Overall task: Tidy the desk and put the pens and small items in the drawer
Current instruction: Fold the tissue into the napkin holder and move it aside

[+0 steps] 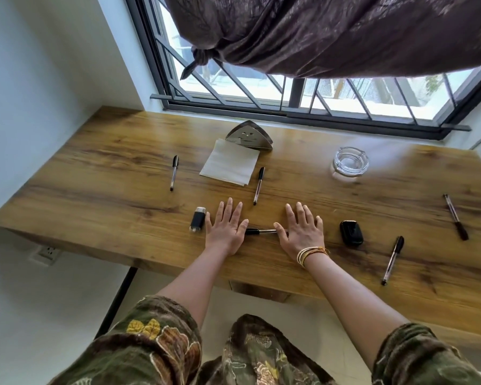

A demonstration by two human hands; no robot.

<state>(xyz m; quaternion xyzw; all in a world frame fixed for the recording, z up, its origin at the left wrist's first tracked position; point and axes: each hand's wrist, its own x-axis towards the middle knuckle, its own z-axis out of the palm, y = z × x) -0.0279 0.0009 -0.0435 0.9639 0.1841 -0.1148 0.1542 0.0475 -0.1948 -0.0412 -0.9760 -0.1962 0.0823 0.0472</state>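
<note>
My left hand [226, 225] and my right hand [301, 229] lie flat, palms down and fingers spread, on the wooden desk [109, 195]. Between them lies a pen [260, 232], its ends under both hands. Another pen [258, 185] lies just beyond my left hand, one [174, 172] is farther left, and two more pens [393, 259] [455, 217] lie to the right. A black lighter [197, 218] lies beside my left hand. A small black case [351, 232] sits right of my right hand. The closed drawer front [258, 290] shows under the desk's near edge.
A stack of napkins [230, 162] lies before a metal napkin holder [249, 134] at the back middle. A glass ashtray [350, 162] stands at the back right. A barred window [289, 93] with a knotted dark curtain [317, 31] runs behind the desk. A wall socket [46, 254] sits below left.
</note>
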